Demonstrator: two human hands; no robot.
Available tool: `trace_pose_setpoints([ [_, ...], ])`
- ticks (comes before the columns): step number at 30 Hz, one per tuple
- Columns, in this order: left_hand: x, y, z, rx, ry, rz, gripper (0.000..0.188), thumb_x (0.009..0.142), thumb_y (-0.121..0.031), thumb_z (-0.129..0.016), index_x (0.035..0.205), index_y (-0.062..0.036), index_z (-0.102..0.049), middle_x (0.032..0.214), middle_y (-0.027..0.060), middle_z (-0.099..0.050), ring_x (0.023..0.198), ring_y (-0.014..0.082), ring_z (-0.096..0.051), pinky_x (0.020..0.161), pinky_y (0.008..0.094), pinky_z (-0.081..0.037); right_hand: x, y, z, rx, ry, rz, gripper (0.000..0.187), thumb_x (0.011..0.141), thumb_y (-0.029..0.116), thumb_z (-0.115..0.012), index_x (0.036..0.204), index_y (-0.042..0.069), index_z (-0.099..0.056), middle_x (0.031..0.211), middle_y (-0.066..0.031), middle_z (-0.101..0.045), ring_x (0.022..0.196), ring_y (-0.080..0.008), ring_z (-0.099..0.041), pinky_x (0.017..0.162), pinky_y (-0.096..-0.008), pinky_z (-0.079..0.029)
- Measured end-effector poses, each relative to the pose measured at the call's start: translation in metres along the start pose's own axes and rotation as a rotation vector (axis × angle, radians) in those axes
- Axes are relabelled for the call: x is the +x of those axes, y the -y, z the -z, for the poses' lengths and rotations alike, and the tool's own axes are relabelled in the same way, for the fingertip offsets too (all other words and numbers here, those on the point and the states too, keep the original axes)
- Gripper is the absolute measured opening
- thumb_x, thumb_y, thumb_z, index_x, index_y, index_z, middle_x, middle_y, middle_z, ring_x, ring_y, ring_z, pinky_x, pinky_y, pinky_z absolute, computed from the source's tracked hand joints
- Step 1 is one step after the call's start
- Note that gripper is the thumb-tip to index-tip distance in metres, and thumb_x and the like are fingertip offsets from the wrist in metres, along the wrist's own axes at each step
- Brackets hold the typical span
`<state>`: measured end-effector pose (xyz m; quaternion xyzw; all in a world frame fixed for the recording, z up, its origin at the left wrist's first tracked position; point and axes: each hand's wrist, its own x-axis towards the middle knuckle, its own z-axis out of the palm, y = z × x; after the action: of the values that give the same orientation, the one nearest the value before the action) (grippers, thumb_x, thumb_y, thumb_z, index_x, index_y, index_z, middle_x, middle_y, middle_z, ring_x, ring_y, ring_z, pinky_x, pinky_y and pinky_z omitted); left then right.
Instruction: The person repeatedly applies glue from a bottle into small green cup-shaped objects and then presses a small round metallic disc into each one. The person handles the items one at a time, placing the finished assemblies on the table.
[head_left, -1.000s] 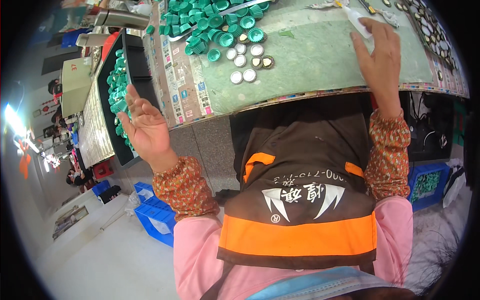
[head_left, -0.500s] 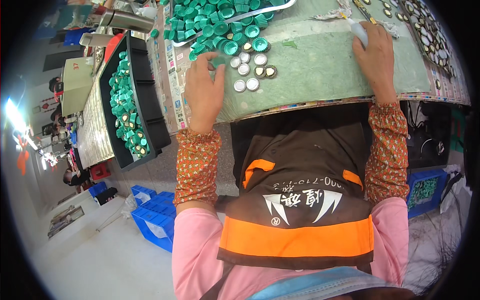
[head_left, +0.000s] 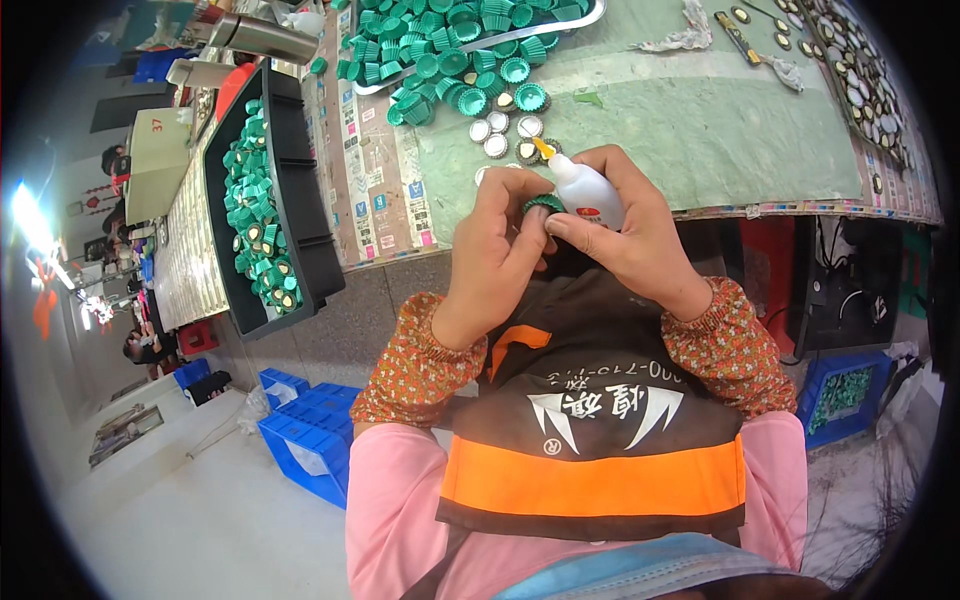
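Cap (head_left: 543, 203), green and fluted, sits near the centre of the frame, just left of the white bottle (head_left: 590, 195) in our right hand (head_left: 640, 235). Our left hand (head_left: 490, 250) is the nearer one: we have its fingers clamped on the cap, while the right thumb reaches across to just beside it. Our right hand is closed around the bottle. The bottle's long axis slants from lower right to upper left, so its orange nozzle (head_left: 543, 148) points up and left, past the cap rather than into it. The cap looks small; our fingers hide much of it, so we cannot tell what is inside. The bottle is smooth, with a red patch on its side.

Above our hands, several pale discs (head_left: 529, 127) lie on the green surface (head_left: 720, 130). Toward the top of the frame, a heap of green caps (head_left: 428, 66) lies on both sides of a tray's rim (head_left: 590, 20). At the left, a black bin (head_left: 290, 130) holds more of them.
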<state>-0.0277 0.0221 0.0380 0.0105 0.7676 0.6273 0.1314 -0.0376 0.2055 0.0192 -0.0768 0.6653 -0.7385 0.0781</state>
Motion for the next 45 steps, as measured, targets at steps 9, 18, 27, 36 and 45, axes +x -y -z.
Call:
trace_pose_setpoints([
  [9,-0.01,0.029,0.005,-0.547,0.298,0.197,0.043,0.101,-0.013,-0.057,0.141,-0.0029,-0.046,0.118,0.0112,-0.061,0.094,0.018,-0.065,0.074,0.0315,-0.063,-0.007,0.001,0.0,0.019,-0.093,-0.17,0.025,0.085,0.011,-0.071,0.103,0.003,-0.056,0.085,-0.0014,-0.058,0.076,-0.006,-0.053,0.064,-0.0244,-0.046],
  [18,-0.019,0.023,-0.003,-0.496,0.27,0.138,0.043,0.102,-0.012,-0.055,0.142,-0.0037,-0.041,0.119,0.0087,-0.057,0.1,0.0176,-0.064,0.079,0.0334,-0.062,-0.016,0.007,-0.011,-0.301,-0.14,0.006,0.029,0.085,0.012,-0.07,0.108,0.002,-0.053,0.082,-0.0157,-0.066,0.072,-0.0233,-0.069,0.062,-0.0363,-0.054],
  [27,-0.014,0.032,0.015,-0.9,0.242,0.212,0.057,0.103,-0.028,-0.056,0.149,0.0002,-0.037,0.12,0.0138,-0.062,0.102,0.0212,-0.065,0.076,0.0354,-0.065,-0.014,0.01,0.017,-0.351,0.001,0.382,0.036,0.091,0.012,-0.069,0.122,0.001,-0.054,0.095,-0.0135,-0.067,0.078,-0.0247,-0.067,0.07,-0.0323,-0.053],
  [36,-0.02,0.044,0.014,-1.074,0.289,0.276,0.063,0.1,-0.022,-0.061,0.153,-0.003,-0.032,0.128,0.0183,-0.059,0.102,0.0234,-0.065,0.078,0.0353,-0.066,-0.042,0.018,0.024,-0.351,0.061,0.414,0.037,0.078,0.005,-0.079,0.111,0.001,-0.061,0.097,-0.0131,-0.067,0.074,-0.0216,-0.068,0.064,-0.0304,-0.051],
  [45,-0.021,0.049,0.013,-1.079,0.319,0.312,0.062,0.1,-0.013,-0.06,0.153,-0.004,-0.031,0.133,0.0214,-0.056,0.107,0.0286,-0.067,0.078,0.036,-0.065,-0.043,0.019,0.02,-0.458,0.069,0.508,0.028,0.079,0.008,-0.079,0.101,0.001,-0.063,0.08,-0.0119,-0.067,0.064,-0.0271,-0.067,0.057,-0.0337,-0.051],
])
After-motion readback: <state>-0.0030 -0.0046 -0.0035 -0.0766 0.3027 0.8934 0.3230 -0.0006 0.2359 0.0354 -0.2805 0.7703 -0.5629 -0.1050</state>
